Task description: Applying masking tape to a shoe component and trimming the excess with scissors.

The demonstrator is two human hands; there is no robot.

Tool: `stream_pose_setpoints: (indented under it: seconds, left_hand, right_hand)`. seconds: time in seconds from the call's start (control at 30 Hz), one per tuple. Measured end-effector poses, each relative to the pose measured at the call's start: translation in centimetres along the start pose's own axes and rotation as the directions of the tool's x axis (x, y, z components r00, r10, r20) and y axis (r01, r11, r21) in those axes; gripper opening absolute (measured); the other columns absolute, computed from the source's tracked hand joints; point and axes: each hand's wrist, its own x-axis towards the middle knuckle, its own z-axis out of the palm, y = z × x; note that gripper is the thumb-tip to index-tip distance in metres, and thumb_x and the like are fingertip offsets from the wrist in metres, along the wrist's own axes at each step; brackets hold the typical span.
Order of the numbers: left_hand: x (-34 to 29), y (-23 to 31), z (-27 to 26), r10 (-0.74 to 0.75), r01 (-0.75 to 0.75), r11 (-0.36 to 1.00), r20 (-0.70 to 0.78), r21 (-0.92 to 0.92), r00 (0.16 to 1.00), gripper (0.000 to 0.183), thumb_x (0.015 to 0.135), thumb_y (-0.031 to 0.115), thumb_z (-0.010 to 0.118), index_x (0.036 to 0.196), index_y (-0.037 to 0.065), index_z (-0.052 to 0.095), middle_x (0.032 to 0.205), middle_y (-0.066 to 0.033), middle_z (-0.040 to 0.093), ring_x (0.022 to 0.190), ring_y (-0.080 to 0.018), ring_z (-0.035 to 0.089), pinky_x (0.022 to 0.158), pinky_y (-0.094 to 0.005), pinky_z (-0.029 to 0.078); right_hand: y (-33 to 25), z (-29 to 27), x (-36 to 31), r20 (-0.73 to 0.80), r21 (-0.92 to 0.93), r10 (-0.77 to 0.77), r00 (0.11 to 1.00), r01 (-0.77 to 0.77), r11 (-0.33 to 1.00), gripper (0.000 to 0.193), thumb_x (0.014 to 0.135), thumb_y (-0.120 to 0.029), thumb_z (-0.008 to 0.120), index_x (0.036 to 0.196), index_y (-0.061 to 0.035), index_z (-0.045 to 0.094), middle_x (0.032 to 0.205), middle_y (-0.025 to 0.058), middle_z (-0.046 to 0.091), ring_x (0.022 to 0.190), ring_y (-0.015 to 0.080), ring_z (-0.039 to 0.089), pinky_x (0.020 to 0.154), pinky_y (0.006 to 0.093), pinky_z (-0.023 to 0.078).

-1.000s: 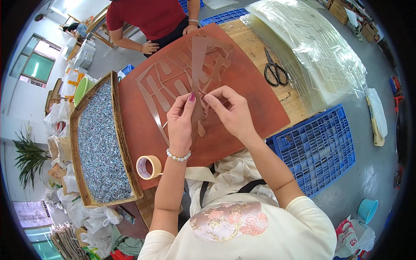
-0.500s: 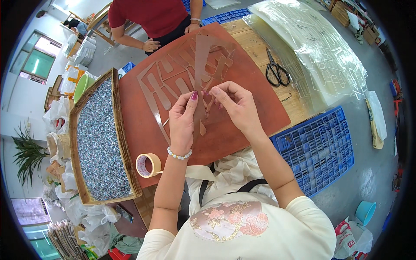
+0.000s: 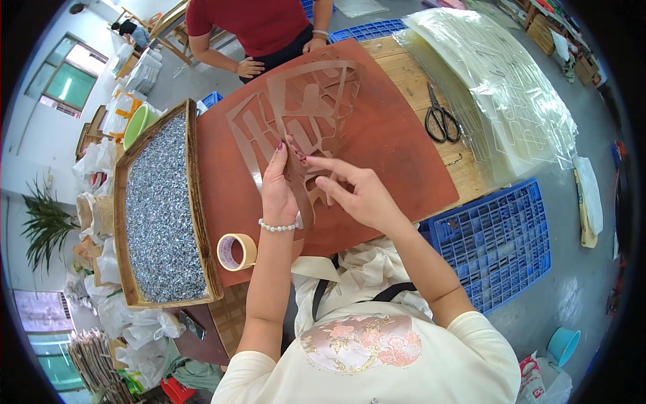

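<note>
A thin clear sheet with shaped cut-outs stands tilted above the reddish-brown board. My left hand grips its near edge, thumb in front, with the other fingers partly seen behind it. At the sheet's right side is my right hand, its index finger stretched toward the cut-outs and its thumb apart. Nothing shows between those fingers; whether a fingertip touches the sheet I cannot tell. A roll of cream tape stands left of my left forearm.
A wooden tray of glittering chips borders the board's left side. Black scissors lie on the wooden table at right, beside stacked clear sheets. A blue plastic crate stands near right. Across the board is a person in red.
The sheet has turned, showing its cut-outs more broadly. My right hand has come down and away from my left, its pinch opened. The whole view has shifted slightly.
</note>
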Motion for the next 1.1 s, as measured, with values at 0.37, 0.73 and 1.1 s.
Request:
stream_pose_setpoints:
  seconds: [0.37,0.73,1.1]
  left_hand:
    - [-2.5,1.0,1.8,0.123,-0.148,0.944,0.1,0.296,0.987,0.026,0.101,0.015,0.058,0.122,0.001,0.062,0.103,-0.0067,0.069,0.088,-0.014,0.066,0.08,-0.0316,0.058]
    - [-2.9,1.0,2.8,0.196,-0.219,0.89,0.097,0.401,0.976,0.024,0.1,0.015,0.06,0.119,0.002,0.063,0.103,-0.0052,0.069,0.086,-0.0113,0.067,0.077,-0.0281,0.058]
    - [-1.5,0.5,3.5,0.324,-0.298,0.876,-0.005,0.379,0.946,0.016,0.101,0.025,0.06,0.102,0.01,0.065,0.087,0.0033,0.066,0.074,-0.0035,0.059,0.067,-0.0207,0.048]
  right_hand:
    - [8.7,-16.6,2.9,-0.569,-0.819,-0.357,0.741,-0.469,0.332,0.036,0.091,-0.025,0.068,0.112,0.0035,0.061,0.108,0.0241,0.06,0.109,0.0405,0.057,0.092,0.0474,0.048]
    - [10.0,-25.5,4.2,-0.581,-0.557,0.259,0.772,-0.609,0.565,0.049,0.08,-0.027,0.074,0.111,0.0087,0.061,0.093,0.0187,0.069,0.08,0.0273,0.069,0.076,0.0372,0.055]
    - [-1.6,-4.0,-5.4,-0.037,-0.02,0.18,0.983,-0.18,0.983,0.044,0.085,-0.023,0.08,0.114,-0.0024,0.054,0.09,0.0024,0.061,0.078,0.012,0.058,0.074,0.0274,0.049]
